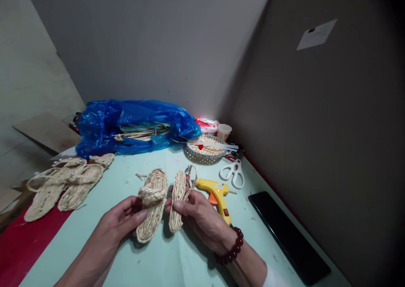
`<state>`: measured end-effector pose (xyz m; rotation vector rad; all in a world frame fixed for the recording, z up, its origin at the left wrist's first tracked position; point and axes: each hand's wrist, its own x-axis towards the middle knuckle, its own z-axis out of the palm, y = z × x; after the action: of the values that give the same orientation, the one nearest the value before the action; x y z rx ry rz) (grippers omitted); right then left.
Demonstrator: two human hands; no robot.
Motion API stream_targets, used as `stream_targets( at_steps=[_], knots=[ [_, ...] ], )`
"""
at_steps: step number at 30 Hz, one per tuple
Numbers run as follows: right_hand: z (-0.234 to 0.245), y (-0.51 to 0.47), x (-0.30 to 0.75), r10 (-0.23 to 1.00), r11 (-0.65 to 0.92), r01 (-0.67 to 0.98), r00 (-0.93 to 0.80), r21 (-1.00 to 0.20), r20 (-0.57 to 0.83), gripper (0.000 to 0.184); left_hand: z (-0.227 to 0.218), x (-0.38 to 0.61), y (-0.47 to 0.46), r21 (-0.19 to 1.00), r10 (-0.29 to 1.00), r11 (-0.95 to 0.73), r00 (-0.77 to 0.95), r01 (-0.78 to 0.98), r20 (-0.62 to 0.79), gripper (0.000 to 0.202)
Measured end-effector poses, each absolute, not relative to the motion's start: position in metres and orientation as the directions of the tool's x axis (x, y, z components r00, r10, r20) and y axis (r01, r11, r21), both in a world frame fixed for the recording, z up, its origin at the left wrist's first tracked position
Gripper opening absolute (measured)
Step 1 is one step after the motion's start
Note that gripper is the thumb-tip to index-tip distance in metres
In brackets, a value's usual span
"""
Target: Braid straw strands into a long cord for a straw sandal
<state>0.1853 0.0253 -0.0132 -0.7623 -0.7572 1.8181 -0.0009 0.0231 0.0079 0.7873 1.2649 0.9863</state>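
Observation:
Two small woven straw sandals are held up over the pale green table, side by side. My left hand (pixel 126 217) grips the left sandal (pixel 150 219) by its edge, thumb on top; pearl-like beads sit on its braided strap. Between thumb and fingers of my right hand (pixel 199 215) is a narrower-looking straw sandal (pixel 177 194), turned partly edge-on, with a braided loop (pixel 192 178) beside it. Just beyond my right hand lies a yellow hot glue gun (pixel 218 190) with an orange trigger, its lower handle partly behind my wrist.
Finished-looking straw sandals (pixel 80 188) lie at left. Behind are a blue plastic bag (pixel 136 109) of straw strands and a round basket (pixel 205 156) with glue sticks. White-handled scissors (pixel 233 173), a paper cup (pixel 224 131) and a black flat slab (pixel 287 236) lie rightward, near the wall.

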Motion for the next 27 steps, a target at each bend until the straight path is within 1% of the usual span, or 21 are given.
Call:
stream_targets(
  at_steps=[3, 8, 13, 18, 24, 27],
  knots=[
    [-0.012, 0.026, 0.185, 0.940, -0.278, -0.548, -0.325, -0.789, -0.105, 0.025, 0.003, 0.006, 0.026, 0.915, 0.932, 0.361, 0.103, -0.182, -0.348, 0.033],
    [-0.013, 0.026, 0.183, 0.935, -0.263, -0.556, -0.349, -0.789, -0.066, 0.034, -0.005, 0.012, 0.026, 0.900, 0.935, 0.351, 0.144, -0.257, -0.324, 0.036],
    [-0.017, 0.028, 0.181, 0.934, -0.256, -0.569, -0.353, -0.782, -0.049, 0.038, -0.010, 0.010, 0.025, 0.925, 0.950, 0.309, 0.113, -0.223, -0.290, 0.040],
    [-0.019, 0.026, 0.181, 0.942, -0.279, -0.583, -0.320, -0.763, -0.100, 0.037, -0.016, 0.006, 0.023, 0.941, 0.959, 0.282, 0.069, -0.188, -0.274, 0.040],
    [-0.017, 0.025, 0.180, 0.943, -0.286, -0.575, -0.311, -0.766, -0.118, 0.034, -0.023, 0.003, 0.025, 0.958, 0.970, 0.241, 0.023, -0.155, -0.241, 0.035],
    [-0.016, 0.025, 0.180, 0.942, -0.292, -0.580, -0.311, -0.760, -0.125, 0.036, -0.024, 0.001, 0.026, 0.961, 0.971, 0.240, 0.022, -0.141, -0.239, 0.035]
  ],
)
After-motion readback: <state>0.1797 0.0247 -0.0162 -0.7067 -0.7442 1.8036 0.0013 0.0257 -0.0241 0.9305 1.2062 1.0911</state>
